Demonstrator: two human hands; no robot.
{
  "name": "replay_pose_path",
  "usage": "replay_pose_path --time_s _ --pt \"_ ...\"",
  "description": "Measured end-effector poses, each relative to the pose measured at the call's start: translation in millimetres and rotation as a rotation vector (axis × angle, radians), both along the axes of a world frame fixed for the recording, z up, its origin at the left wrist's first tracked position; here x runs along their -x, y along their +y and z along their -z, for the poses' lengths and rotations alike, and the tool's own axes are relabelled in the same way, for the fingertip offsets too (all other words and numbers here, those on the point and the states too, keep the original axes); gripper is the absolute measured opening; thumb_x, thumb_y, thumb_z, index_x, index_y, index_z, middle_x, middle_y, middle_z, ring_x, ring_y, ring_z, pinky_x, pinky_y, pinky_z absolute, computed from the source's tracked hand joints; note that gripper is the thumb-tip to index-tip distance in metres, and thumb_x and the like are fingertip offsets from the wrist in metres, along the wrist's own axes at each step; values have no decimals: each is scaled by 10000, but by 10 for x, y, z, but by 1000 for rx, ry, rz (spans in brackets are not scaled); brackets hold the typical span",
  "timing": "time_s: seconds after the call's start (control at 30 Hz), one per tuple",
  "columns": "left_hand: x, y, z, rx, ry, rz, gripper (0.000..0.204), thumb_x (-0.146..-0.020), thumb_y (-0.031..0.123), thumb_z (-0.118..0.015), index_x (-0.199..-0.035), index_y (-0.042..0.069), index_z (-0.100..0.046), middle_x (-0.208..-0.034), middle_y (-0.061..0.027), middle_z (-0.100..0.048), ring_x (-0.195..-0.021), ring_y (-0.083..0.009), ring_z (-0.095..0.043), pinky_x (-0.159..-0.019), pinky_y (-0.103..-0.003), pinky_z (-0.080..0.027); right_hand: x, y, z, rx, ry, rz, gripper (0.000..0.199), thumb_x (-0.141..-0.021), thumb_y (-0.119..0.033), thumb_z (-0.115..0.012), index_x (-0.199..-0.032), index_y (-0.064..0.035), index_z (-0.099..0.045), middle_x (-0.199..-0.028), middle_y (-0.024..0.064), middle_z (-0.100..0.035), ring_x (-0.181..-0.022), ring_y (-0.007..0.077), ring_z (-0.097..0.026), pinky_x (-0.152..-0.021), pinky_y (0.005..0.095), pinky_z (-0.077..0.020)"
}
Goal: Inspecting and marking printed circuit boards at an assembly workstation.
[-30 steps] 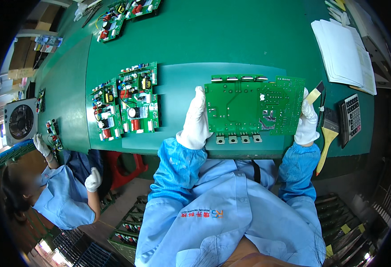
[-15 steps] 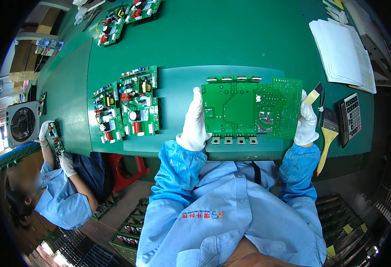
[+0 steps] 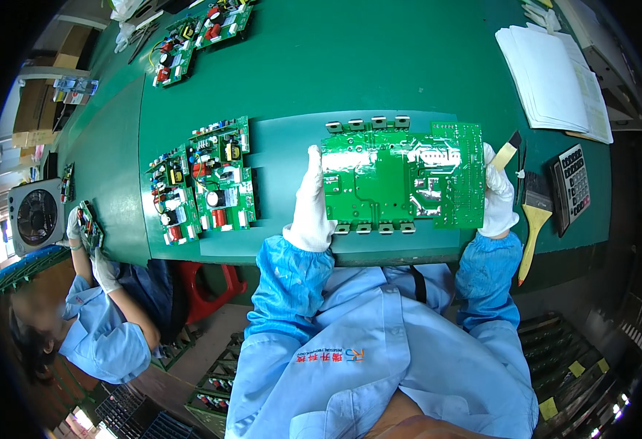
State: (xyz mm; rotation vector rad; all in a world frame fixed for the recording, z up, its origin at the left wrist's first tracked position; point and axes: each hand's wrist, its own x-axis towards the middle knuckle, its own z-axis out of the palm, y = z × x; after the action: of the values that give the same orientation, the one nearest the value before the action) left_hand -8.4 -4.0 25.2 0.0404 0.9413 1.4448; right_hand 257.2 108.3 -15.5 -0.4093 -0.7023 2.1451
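Note:
A large green circuit board (image 3: 387, 183) is held between my two white-gloved hands above the table, its solder side facing up. My left hand (image 3: 310, 197) grips its left edge, fingers extended along it. At the opposite edge, my right hand (image 3: 498, 197) is closed on the board, its fingers partly hidden. Metal-tabbed components (image 3: 368, 123) stick out along the far and near edges. Bright reflections lie across the board's surface. Beside my right hand shows a small brush (image 3: 506, 155) with a pale ferrule and dark bristles; I cannot tell if the hand touches it.
Populated circuit boards (image 3: 218, 186) lie to the left, others (image 3: 175, 58) at the far left. A wide paintbrush (image 3: 535, 212), a calculator (image 3: 571, 186) and white papers (image 3: 548, 80) are on the right. Further left, a co-worker (image 3: 105, 322) handles a board near a fan (image 3: 36, 219).
The board has tilted in my hands, and bright glare now crosses its surface. The view has shifted slightly. At the left, the co-worker still holds a board.

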Motion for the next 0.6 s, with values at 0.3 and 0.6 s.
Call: replay_pose_path --time_s 0.3,0.6 --pt "55 -13 188 -102 93 11 465 -1049 406 -441 -1334 52 -542 -1244 -111 -632 -1103 -215 -643 -923 -356 -552 -155 83 222 150 109 -31 384 -939 -117 -643 -1306 -24 -572 -1226 64 -668 -1094 167 -654 -968 310 -519" --pt "29 26 100 -18 22 32 470 -1012 470 -484 -1280 97 -589 -1208 -71 -643 -1047 -183 -654 -861 -329 -560 -71 49 30 102 53 -123 338 -952 -164 -645 -1245 -22 -555 -1020 35 -683 -618 74 -621 -457 200 -460"
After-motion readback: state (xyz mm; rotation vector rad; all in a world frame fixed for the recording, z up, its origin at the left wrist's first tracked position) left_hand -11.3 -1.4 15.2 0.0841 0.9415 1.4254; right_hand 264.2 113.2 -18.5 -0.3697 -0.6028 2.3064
